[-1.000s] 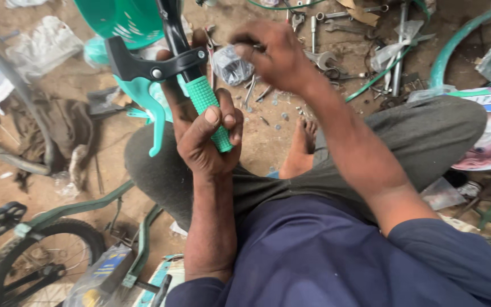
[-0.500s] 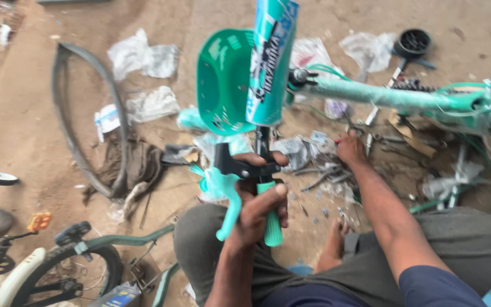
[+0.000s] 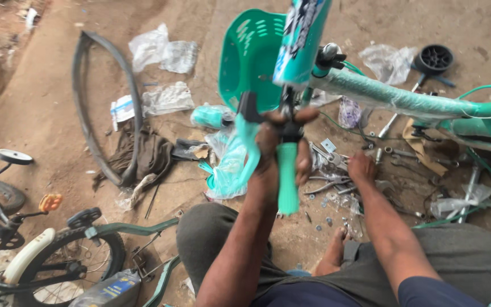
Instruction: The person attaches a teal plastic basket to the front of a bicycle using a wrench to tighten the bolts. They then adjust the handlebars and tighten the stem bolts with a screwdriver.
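Observation:
My left hand (image 3: 274, 156) is closed around the teal handlebar grip (image 3: 288, 179) of a small teal bicycle, beside the teal brake lever (image 3: 249, 149). The handlebar pad (image 3: 302, 40) rises above my hand, with a teal plastic basket (image 3: 249, 59) behind it. The wrapped bicycle frame (image 3: 404, 99) runs off to the right. My right hand (image 3: 362, 169) reaches down to the ground among loose bolts, washers and spanners (image 3: 331, 176); I cannot tell whether it holds anything. My legs are folded below, one bare foot (image 3: 333, 253) showing.
A loose black tyre (image 3: 89, 108) and a dark rag (image 3: 143, 153) lie on the dirt floor to the left, with several plastic bags (image 3: 163, 51). Another bicycle (image 3: 46, 250) lies at the lower left. A small black wheel (image 3: 434, 58) sits at the upper right.
The view has tilted up and outward, showing more floor. My left hand keeps its hold on the grip. My right hand dropped from near the handlebar to the loose parts on the ground.

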